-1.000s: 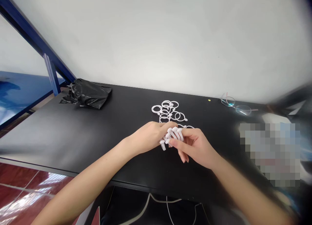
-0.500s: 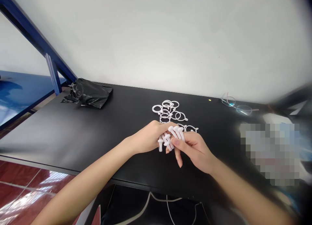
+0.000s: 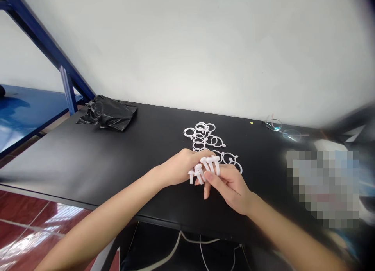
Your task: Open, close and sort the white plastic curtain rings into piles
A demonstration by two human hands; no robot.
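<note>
Several white plastic rings with flat round heads (image 3: 211, 162) are bunched between my two hands above the black table. My left hand (image 3: 185, 165) is closed around part of the bunch, with heads sticking out past its fingers. From the other side my right hand (image 3: 231, 185) grips the bunch, thumb pressed against the rings. The fingers overlap and hide much of the held rings. Just beyond my hands lies a loose cluster of similar white rings (image 3: 198, 142) on the tabletop. A few more show close behind my right hand.
A crumpled black plastic bag (image 3: 113, 113) lies at the table's back left. Eyeglasses (image 3: 291, 135) rest at the back right, near a blurred-out object (image 3: 325, 189). A pale wall rises behind the black table (image 3: 96, 161). Cables (image 3: 175, 247) hang below the front edge.
My right hand has shifted slightly left, uncovering more loose rings behind it. The held rings have turned a little, their heads lying differently. The view has tilted slightly.
</note>
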